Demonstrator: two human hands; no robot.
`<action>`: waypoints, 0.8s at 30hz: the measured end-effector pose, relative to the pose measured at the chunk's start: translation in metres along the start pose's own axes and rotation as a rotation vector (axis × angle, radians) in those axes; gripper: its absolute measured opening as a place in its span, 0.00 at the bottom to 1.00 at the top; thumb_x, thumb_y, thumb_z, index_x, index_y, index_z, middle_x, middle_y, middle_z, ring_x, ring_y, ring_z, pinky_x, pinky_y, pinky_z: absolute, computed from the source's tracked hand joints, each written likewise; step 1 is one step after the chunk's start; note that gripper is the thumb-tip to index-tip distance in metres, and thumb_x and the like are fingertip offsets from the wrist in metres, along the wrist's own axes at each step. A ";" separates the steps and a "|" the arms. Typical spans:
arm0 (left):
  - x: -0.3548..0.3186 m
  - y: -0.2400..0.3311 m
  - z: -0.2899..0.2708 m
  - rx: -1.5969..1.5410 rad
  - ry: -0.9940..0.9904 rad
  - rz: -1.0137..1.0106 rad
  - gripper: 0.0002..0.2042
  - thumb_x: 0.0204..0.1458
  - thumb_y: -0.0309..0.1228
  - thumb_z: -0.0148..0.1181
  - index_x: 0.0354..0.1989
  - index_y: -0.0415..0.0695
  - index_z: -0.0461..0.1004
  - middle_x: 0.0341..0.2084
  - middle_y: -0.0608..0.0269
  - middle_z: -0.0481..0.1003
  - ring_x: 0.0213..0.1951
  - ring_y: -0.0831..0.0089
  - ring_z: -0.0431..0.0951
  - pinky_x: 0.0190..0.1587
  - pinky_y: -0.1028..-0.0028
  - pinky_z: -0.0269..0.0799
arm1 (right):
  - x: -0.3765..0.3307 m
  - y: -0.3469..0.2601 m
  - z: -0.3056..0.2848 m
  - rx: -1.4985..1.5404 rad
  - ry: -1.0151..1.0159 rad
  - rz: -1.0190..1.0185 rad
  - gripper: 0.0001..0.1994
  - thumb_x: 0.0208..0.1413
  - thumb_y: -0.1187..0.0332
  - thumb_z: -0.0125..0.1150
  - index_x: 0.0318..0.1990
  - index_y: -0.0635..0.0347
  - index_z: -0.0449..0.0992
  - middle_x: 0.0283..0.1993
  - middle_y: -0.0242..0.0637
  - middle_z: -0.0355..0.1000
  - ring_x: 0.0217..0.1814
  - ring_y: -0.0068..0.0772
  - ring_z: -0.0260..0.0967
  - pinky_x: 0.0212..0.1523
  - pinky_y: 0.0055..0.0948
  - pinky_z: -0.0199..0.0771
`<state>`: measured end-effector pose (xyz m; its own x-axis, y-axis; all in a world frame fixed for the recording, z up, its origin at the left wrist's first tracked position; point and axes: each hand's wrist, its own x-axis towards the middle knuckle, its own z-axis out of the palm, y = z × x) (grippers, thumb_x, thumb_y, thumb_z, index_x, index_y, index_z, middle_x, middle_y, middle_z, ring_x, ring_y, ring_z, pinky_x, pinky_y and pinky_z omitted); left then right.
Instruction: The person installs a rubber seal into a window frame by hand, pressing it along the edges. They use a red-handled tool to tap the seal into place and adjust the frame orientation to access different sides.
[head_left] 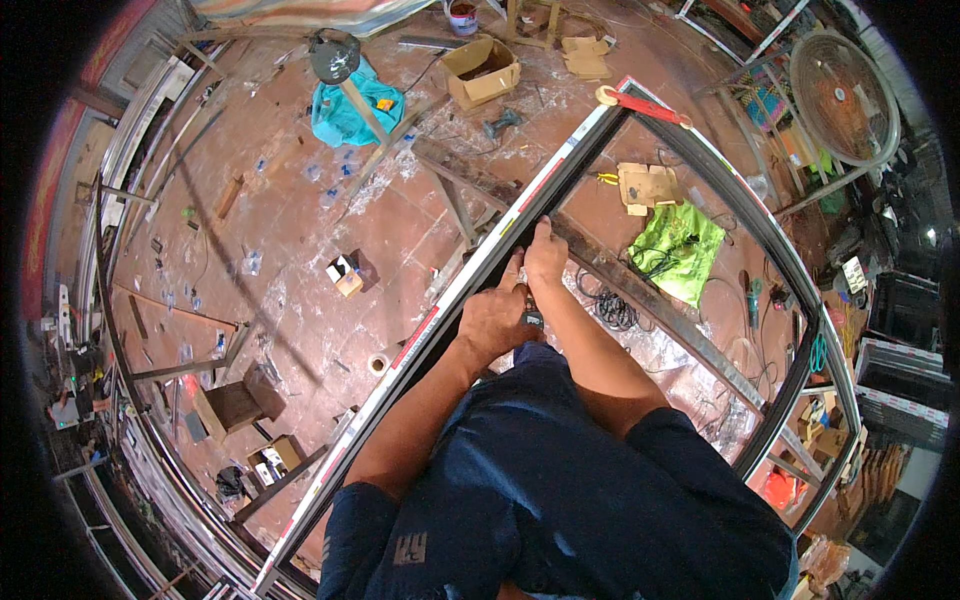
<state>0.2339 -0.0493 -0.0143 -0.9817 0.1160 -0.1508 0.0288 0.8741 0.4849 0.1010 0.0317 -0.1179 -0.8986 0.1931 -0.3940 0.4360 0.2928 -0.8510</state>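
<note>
Reddish-brown floor [300, 200], dusty and littered with scraps and clear wrappers, spreads across the whole workshop. A cardboard box [482, 70] sits open up top, a teal cloth [350, 110] just left of it, a green cloth [678, 250] over on the right. A big fan [842, 95] stands upper right, wooden blocks [235, 400] lower left, and metal bars [130, 110] line the left edge.

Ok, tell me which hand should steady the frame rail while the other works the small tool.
Right, probably. The right hand already rests flat on the dark frame rail, further along it, while the left hand is closed around the small tool beside the rail.
</note>
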 end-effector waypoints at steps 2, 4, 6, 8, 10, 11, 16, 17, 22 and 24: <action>0.000 0.009 -0.013 -0.021 -0.159 -0.080 0.39 0.43 0.49 0.80 0.61 0.38 0.76 0.80 0.42 0.49 0.56 0.46 0.82 0.59 0.56 0.79 | -0.019 -0.013 -0.011 0.015 -0.033 -0.008 0.37 0.71 0.42 0.48 0.41 0.78 0.83 0.41 0.69 0.80 0.48 0.67 0.80 0.54 0.53 0.73; 0.002 0.008 -0.009 -0.033 -0.178 -0.077 0.37 0.44 0.47 0.80 0.60 0.37 0.76 0.82 0.44 0.46 0.57 0.45 0.82 0.62 0.55 0.78 | -0.005 0.004 -0.005 0.093 -0.018 0.022 0.37 0.71 0.42 0.48 0.41 0.79 0.83 0.40 0.66 0.81 0.47 0.65 0.80 0.54 0.53 0.73; 0.000 0.005 -0.009 -0.024 -0.182 -0.086 0.36 0.45 0.48 0.80 0.59 0.36 0.77 0.81 0.44 0.46 0.57 0.46 0.82 0.62 0.55 0.78 | -0.024 -0.019 -0.010 0.145 -0.014 0.067 0.38 0.72 0.41 0.48 0.42 0.81 0.83 0.42 0.67 0.81 0.48 0.66 0.79 0.54 0.53 0.72; 0.001 0.006 -0.010 -0.017 -0.183 -0.081 0.35 0.45 0.48 0.79 0.58 0.36 0.78 0.82 0.44 0.46 0.57 0.46 0.82 0.61 0.55 0.78 | -0.026 -0.023 -0.011 0.193 0.010 0.105 0.39 0.72 0.41 0.48 0.43 0.82 0.82 0.43 0.68 0.81 0.49 0.66 0.79 0.55 0.52 0.72; 0.002 0.009 -0.010 -0.010 -0.185 -0.070 0.35 0.45 0.48 0.79 0.57 0.36 0.78 0.82 0.44 0.46 0.56 0.46 0.82 0.60 0.54 0.79 | -0.007 -0.008 -0.003 0.236 0.047 0.140 0.40 0.72 0.40 0.48 0.44 0.82 0.82 0.45 0.69 0.81 0.51 0.65 0.79 0.56 0.52 0.72; 0.001 0.008 -0.009 -0.007 -0.172 -0.075 0.35 0.44 0.48 0.80 0.56 0.36 0.79 0.81 0.44 0.47 0.55 0.46 0.83 0.59 0.54 0.80 | -0.005 -0.008 0.000 0.165 0.061 0.119 0.40 0.72 0.40 0.48 0.44 0.82 0.82 0.45 0.69 0.81 0.51 0.65 0.79 0.56 0.52 0.72; -0.002 0.004 -0.006 0.027 -0.123 -0.065 0.36 0.42 0.49 0.81 0.56 0.36 0.80 0.81 0.44 0.47 0.56 0.45 0.83 0.59 0.54 0.80 | -0.015 -0.012 0.001 0.168 0.028 0.120 0.39 0.72 0.40 0.48 0.44 0.80 0.83 0.44 0.65 0.82 0.50 0.62 0.80 0.56 0.51 0.73; -0.004 0.002 -0.001 0.039 -0.111 -0.042 0.36 0.43 0.49 0.80 0.56 0.36 0.79 0.82 0.45 0.46 0.56 0.46 0.83 0.60 0.54 0.79 | -0.020 -0.013 -0.005 0.216 -0.018 0.135 0.39 0.72 0.40 0.48 0.44 0.80 0.83 0.44 0.65 0.82 0.49 0.62 0.80 0.55 0.50 0.73; 0.002 0.003 0.002 -0.003 -0.026 -0.007 0.34 0.40 0.48 0.82 0.52 0.36 0.80 0.80 0.43 0.50 0.51 0.47 0.85 0.55 0.54 0.82 | 0.006 0.014 -0.005 0.107 -0.049 0.096 0.35 0.71 0.43 0.54 0.40 0.77 0.83 0.39 0.56 0.82 0.45 0.53 0.81 0.51 0.48 0.75; 0.004 0.002 0.002 0.007 -0.003 -0.001 0.36 0.40 0.48 0.82 0.52 0.35 0.78 0.79 0.42 0.53 0.47 0.48 0.87 0.51 0.56 0.84 | 0.006 0.004 0.001 -0.084 0.046 0.007 0.33 0.71 0.44 0.57 0.37 0.76 0.82 0.35 0.51 0.81 0.41 0.47 0.81 0.46 0.46 0.76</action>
<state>0.2301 -0.0458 -0.0152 -0.9812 0.1167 -0.1537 0.0294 0.8774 0.4789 0.0975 0.0328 -0.1238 -0.8930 0.2381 -0.3820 0.4470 0.3683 -0.8152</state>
